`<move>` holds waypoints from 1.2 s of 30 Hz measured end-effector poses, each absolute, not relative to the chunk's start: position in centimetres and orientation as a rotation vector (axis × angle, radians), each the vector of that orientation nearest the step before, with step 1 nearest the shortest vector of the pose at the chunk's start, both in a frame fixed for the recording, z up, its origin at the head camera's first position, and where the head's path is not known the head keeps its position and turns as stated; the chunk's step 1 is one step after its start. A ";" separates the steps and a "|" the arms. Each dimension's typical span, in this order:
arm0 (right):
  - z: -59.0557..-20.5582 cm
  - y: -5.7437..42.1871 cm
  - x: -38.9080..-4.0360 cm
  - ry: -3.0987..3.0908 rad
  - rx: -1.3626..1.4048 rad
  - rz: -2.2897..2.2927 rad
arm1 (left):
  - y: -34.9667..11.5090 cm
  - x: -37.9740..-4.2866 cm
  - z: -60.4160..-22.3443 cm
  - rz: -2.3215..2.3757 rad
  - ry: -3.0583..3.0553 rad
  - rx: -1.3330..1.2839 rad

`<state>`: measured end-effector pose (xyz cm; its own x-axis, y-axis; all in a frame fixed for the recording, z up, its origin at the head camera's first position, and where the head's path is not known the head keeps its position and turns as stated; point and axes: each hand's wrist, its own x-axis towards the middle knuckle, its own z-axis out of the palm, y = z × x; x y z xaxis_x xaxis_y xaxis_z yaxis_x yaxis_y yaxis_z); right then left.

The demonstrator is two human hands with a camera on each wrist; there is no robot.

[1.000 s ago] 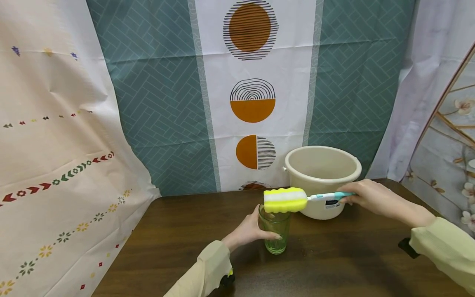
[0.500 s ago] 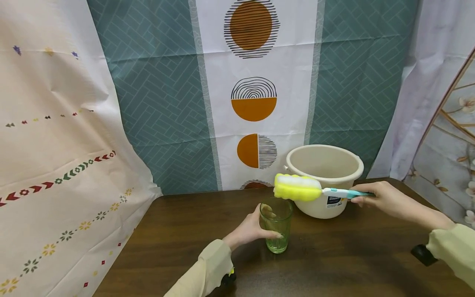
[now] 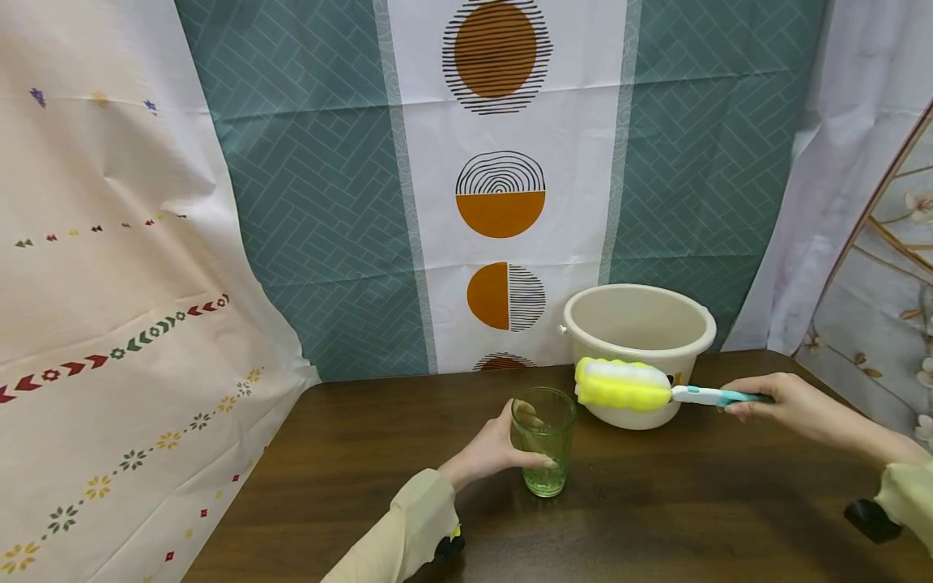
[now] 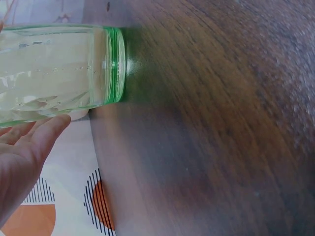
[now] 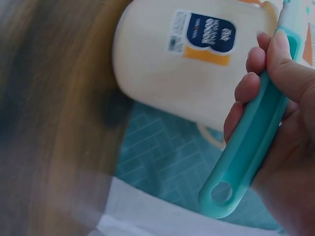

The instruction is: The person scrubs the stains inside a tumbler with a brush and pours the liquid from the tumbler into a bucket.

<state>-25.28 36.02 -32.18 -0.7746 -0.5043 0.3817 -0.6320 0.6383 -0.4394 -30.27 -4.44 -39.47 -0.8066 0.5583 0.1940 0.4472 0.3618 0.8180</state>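
My left hand [image 3: 496, 450] grips a clear green drinking glass [image 3: 548, 453], its thumb across the near side and fingers round the far side. The glass is upright; whether its base touches the table I cannot tell. Its thick base also shows in the left wrist view, beside the fingers [image 4: 49, 132]. In my right hand [image 3: 790, 405] is a sponge bottle brush, held by its teal handle [image 5: 251, 142]. The brush's yellow and white sponge head [image 3: 623, 386] points left, to the right of the glass rim and apart from it, in front of the bucket.
A cream bucket [image 3: 594, 330] with a label stands at the back right of the dark wooden table [image 3: 350, 453]. Patterned cloth [image 3: 328, 202] hangs behind the table, with more cloth on both sides.
The brush has moved right, away from above the glass, in my right hand; it rose a little, then came lower. My left hand and the glass have stayed in place.
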 end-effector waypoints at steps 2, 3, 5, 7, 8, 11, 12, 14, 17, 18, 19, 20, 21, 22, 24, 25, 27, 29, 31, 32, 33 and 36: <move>-32.6 36.6 -25.4 -2.644 0.933 0.859 | -4.4 -30.3 -39.5 1.441 2.495 0.931; -32.9 36.9 -25.5 -2.646 0.937 0.872 | -4.4 -30.4 -39.6 1.442 2.497 0.935; -33.4 37.4 -25.7 -2.656 0.951 0.898 | -4.4 -30.4 -39.6 1.446 2.498 0.946; -34.0 37.8 -26.0 -2.661 0.971 0.909 | -4.4 -30.5 -39.6 1.449 2.497 0.952; -34.3 38.0 -26.1 -2.663 0.978 0.918 | -4.4 -30.5 -39.6 1.449 2.496 0.955; -35.1 38.4 -26.3 -2.671 1.009 0.920 | -4.4 -30.4 -39.6 1.448 2.490 0.948; -35.5 38.5 -26.3 -2.673 1.020 0.928 | -4.3 -30.4 -39.6 1.446 2.488 0.943; -36.1 38.6 -26.4 -2.686 1.044 0.952 | -4.3 -30.4 -39.6 1.445 2.486 0.935; -37.0 38.7 -26.7 -2.692 1.083 0.985 | -4.3 -30.3 -39.5 1.450 2.487 0.923; -37.3 38.7 -26.8 -2.690 1.100 0.993 | -4.3 -30.3 -39.5 1.450 2.488 0.925; -37.6 38.7 -26.9 -2.685 1.115 0.994 | -4.3 -30.3 -39.5 1.450 2.490 0.927; -37.8 38.7 -27.0 -2.674 1.132 0.988 | -4.4 -30.3 -39.5 1.450 2.493 0.930; -38.1 38.7 -27.1 -2.665 1.150 0.990 | -4.4 -30.2 -39.4 1.449 2.496 0.933; -38.3 38.8 -27.1 -2.660 1.165 0.990 | -4.4 -30.2 -39.4 1.449 2.497 0.937; -38.8 38.8 -27.3 -2.650 1.203 0.994 | -4.4 -30.2 -39.4 1.445 2.499 0.941; -38.9 38.8 -27.4 -2.651 1.216 1.001 | -4.4 -30.2 -39.4 1.446 2.497 0.940; -39.2 38.7 -27.5 -2.658 1.232 1.008 | -4.4 -30.2 -39.4 1.450 2.494 0.935; -39.4 38.5 -27.6 -2.671 1.241 1.006 | -4.4 -30.2 -39.4 1.455 2.490 0.929; -39.6 38.3 -27.7 -2.683 1.245 0.997 | -4.3 -30.2 -39.4 1.465 2.483 0.933; -39.6 38.2 -27.8 -2.684 1.248 0.992 | -4.3 -30.2 -39.5 1.469 2.480 0.936; -39.7 38.1 -27.8 -2.687 1.251 0.985 | -4.3 -30.2 -39.5 1.474 2.475 0.940; -39.9 37.9 -27.8 -2.709 1.245 0.978 | -4.3 -30.3 -39.5 1.484 2.461 0.957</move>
